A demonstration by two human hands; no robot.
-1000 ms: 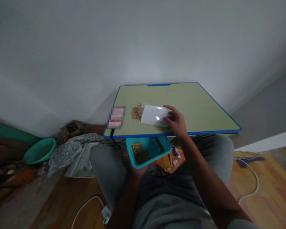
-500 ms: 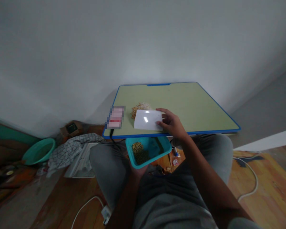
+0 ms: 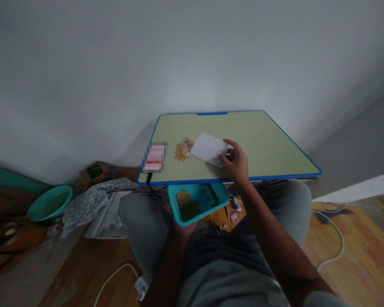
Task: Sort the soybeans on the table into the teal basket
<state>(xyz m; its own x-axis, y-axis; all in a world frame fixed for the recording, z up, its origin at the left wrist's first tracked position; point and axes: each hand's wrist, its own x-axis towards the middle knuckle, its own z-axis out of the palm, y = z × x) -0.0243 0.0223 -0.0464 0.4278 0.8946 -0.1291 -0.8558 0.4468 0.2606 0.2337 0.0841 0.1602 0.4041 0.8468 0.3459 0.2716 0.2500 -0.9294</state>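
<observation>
The turquoise tray [image 3: 206, 197] is just below the near edge of the board [image 3: 262, 145], left of centre between the knees. In its left part lie yellow beans [image 3: 184, 197], with dark green beans [image 3: 190, 209] beside them on the near side; the right part shows bare bottom. On the floor at the far left are a green basin [image 3: 64, 200] and a small box [image 3: 96, 170], their contents too dim to make out.

The left hand [image 3: 185, 230] is palm up under the tray's near left side, supporting it; its fingers are mostly hidden, so how far they spread I cannot tell. The right arm reaches far and slightly left over the board's near edge. The right hand [image 3: 237, 162] is partly closed, thumb and fingers pinching the right end of a white card [image 3: 209, 148].

The card is above the near middle of the board, its long axis running left to right, the right end slightly nearer. Its left end points at a pile [image 3: 183, 151] of yellow beans and pale grains.
</observation>
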